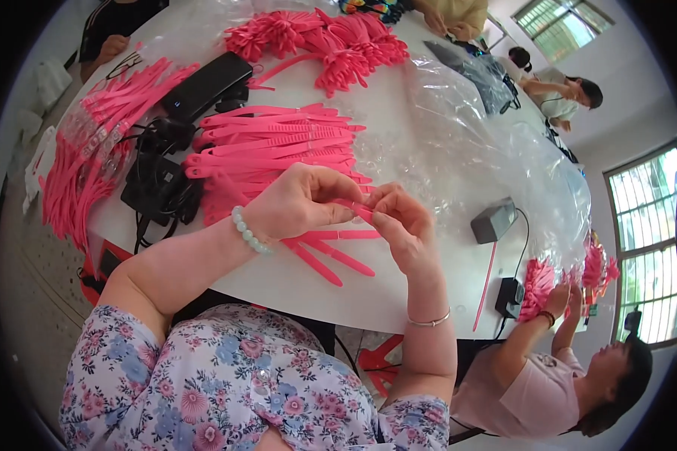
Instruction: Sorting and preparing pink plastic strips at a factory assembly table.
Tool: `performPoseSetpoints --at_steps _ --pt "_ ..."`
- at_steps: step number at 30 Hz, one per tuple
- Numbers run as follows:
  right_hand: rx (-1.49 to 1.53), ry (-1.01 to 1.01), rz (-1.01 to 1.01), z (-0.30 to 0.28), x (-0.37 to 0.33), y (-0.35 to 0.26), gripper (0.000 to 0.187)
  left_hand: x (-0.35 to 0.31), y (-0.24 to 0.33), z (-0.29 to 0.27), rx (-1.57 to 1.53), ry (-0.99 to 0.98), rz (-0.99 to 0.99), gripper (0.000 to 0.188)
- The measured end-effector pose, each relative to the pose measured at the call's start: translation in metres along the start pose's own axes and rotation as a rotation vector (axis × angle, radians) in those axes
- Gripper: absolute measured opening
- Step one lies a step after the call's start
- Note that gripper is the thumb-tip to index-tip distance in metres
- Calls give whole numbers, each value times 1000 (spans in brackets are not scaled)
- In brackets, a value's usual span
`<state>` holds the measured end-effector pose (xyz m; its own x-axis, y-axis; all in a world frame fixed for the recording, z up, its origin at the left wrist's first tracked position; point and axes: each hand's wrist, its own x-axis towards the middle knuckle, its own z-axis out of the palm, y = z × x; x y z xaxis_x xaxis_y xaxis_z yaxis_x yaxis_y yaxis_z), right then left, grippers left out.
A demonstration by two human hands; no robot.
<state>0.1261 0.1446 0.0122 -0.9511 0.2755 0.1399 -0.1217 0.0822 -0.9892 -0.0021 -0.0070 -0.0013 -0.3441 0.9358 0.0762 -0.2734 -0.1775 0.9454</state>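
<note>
Over the near part of the table, my left hand (302, 199) and my right hand (403, 225) meet, fingertips pinched close together. Between them they hold a pink strap (362, 213), of which only a short piece shows; my fingers cover the rest. Beneath and just in front of my left hand lie a few loose pink straps (327, 261). A wide stack of pink straps (274, 139), some with rows of holes or notches, rests just beyond my left hand.
More pink straps fill the left side (90, 158) and the far side (323, 45). A black box (207, 86) and black adapters with cables (162, 184) sit at left. Clear plastic bags (459, 113) spread across the right. A grey block (493, 220) stands near a co-worker (534, 376) handling pink straps.
</note>
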Motion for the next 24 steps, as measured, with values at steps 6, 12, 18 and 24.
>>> performPoseSetpoints --at_steps 6,12,18,24 --pt "-112 36 -54 1 -3 2 5 -1 -1 3 14 38 -16 21" --pt "-95 58 -41 2 -3 -1 8 -1 -3 3 125 22 26 22" --pt "-182 27 -103 -1 -2 6 4 -1 -5 6 359 30 188 21" --pt "-331 -23 -173 -1 -1 3 6 -3 -2 7 353 94 196 24"
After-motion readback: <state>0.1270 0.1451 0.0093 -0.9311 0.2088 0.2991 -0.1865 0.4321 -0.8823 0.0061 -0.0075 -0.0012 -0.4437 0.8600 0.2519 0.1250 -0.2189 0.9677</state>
